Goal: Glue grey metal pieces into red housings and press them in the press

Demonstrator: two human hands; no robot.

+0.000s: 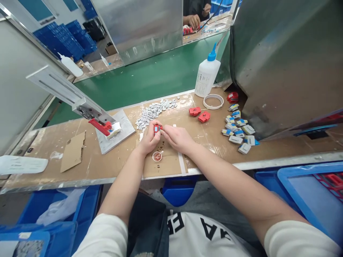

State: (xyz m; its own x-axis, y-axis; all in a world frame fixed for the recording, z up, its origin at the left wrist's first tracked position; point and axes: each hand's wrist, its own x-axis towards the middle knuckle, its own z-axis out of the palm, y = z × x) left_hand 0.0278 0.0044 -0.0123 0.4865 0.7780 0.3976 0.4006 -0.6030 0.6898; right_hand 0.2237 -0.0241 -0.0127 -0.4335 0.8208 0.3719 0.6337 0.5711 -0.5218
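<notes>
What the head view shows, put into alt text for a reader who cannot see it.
A person's left hand holds a small red part above a brown workbench, the right hand at its side. A pile of small grey pieces lies just beyond; a metal stand is to the left, and a tape roll and a white bottle to the right.

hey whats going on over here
A person's left hand holds a small red piece, with the right hand close against it, above a cardboard-topped bench. Beyond the hands lies a pile of small grey tiles; to the right, two red parts lie near a white bottle.
</notes>
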